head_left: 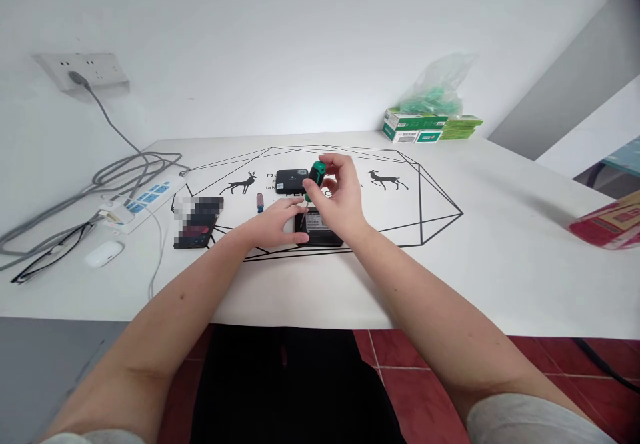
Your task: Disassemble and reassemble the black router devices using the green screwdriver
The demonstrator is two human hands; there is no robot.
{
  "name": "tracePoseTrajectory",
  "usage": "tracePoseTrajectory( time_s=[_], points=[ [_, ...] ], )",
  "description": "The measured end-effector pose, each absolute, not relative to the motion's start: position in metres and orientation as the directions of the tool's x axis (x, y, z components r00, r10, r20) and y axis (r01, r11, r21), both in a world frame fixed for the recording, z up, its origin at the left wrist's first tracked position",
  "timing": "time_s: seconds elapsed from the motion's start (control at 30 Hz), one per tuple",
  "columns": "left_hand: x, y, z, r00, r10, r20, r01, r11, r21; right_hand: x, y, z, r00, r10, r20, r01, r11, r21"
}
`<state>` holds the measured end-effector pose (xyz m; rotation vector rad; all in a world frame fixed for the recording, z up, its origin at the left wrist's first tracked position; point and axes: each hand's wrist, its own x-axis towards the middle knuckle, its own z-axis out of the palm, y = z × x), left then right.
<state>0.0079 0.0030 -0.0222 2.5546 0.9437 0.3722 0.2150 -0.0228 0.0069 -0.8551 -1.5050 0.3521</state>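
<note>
My right hand (344,194) grips a screwdriver (317,173) with a green and black handle. The screwdriver stands nearly upright, its thin shaft pointing down to the left part of a black rectangular device (325,236). A printed label shows on the device, which lies flat on the table and is partly covered by my hands. At its left edge, my left hand (274,224) holds it, thumb near the front and fingers near the back. Just behind lies a second black flat piece (289,181) with small stickers. To the left is a short screwdriver (259,203) with a reddish and blue handle.
A partly blurred phone (199,223), a white earbud case (104,253) and a power strip (150,201) with grey cables lie left. Green and white boxes (415,124) under a plastic bag (440,87) stand at the back right. A red package (607,224) sits at the right edge.
</note>
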Motion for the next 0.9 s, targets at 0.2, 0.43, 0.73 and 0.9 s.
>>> tracePoseTrajectory(
  time_s=[0.2, 0.43, 0.73, 0.9],
  points=[
    [0.009, 0.011, -0.023, 0.684, 0.652, 0.328, 0.523, -0.751, 0.403, 0.217, -0.013, -0.003, 0.135, 0.677, 0.724, 0.298, 0.669, -0.681],
    [0.003, 0.033, -0.032, 0.459, 0.845, 0.276, 0.796, -0.529, 0.295, 0.224, -0.003, -0.005, 0.235, 0.673, 0.702, 0.317, 0.629, -0.709],
    [-0.008, 0.042, -0.031, 0.129, 0.947, 0.295, 0.942, -0.210, 0.261, 0.231, 0.003, -0.005, 0.245, 0.670, 0.701, 0.378, 0.600, -0.705],
    [-0.012, 0.039, -0.026, -0.059, 0.988, 0.139, 0.973, 0.026, 0.229, 0.256, 0.020, 0.001, 0.307, 0.695, 0.650, 0.510, 0.456, -0.729]
  ],
)
